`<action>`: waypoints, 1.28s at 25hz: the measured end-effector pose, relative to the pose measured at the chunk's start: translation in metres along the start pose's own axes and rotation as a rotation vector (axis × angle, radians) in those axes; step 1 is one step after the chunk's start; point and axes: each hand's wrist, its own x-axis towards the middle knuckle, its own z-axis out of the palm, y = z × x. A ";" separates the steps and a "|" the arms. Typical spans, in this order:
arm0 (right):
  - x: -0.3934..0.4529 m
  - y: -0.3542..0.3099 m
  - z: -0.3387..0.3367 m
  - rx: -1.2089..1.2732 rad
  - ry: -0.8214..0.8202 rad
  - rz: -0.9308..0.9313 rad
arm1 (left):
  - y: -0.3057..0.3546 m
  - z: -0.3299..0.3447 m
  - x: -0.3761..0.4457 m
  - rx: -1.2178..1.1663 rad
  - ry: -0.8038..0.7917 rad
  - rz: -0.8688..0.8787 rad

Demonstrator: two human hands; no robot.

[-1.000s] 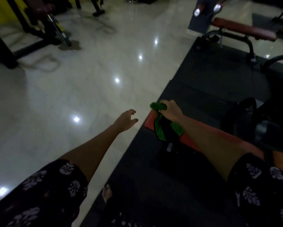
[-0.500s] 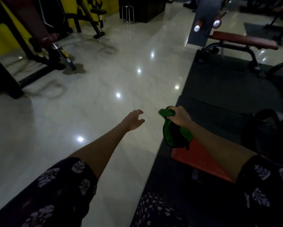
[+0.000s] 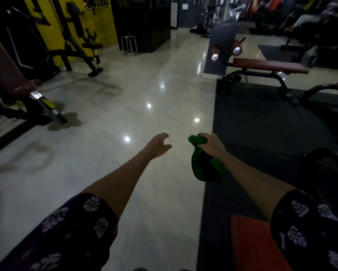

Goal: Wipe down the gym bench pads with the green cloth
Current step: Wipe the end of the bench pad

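My right hand point(image 3: 212, 145) grips the green cloth point(image 3: 200, 163), which hangs bunched below the fist in mid-air over the edge of the dark floor mat point(image 3: 262, 133). An orange-red bench pad point(image 3: 252, 243) shows at the bottom right, well below and behind that hand, partly hidden by my sleeve. My left hand point(image 3: 159, 146) is stretched out over the pale tiled floor with loosely curled fingers and holds nothing. A second bench with a dark red pad point(image 3: 269, 67) stands at the far right on the mat.
A glossy tiled floor point(image 3: 125, 124) fills the middle. Black weight machines point(image 3: 74, 42) stand against a yellow wall at the left, with a dark red padded arm point(image 3: 9, 75) nearer. A metal stool point(image 3: 129, 44) stands at the back. A black curved frame point(image 3: 324, 165) sits at the right.
The view has risen from the near bench toward the room. My right hand has lifted off the orange pad with the cloth, and the pad has dropped to the bottom right.
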 end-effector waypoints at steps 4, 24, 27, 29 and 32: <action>0.084 0.000 -0.001 0.012 0.030 0.064 | -0.007 -0.021 0.095 0.002 -0.063 0.070; 0.308 0.120 -0.125 -0.030 0.405 0.644 | 0.142 0.040 0.505 0.129 -0.521 0.726; 0.327 0.157 -0.158 -0.032 0.453 0.711 | 0.193 0.069 0.549 0.152 -0.578 0.797; 0.337 0.182 -0.180 -0.018 0.487 0.766 | 0.226 0.087 0.574 0.171 -0.620 0.846; 0.349 0.223 -0.214 -0.008 0.548 0.839 | 0.282 0.116 0.607 0.162 -0.645 0.923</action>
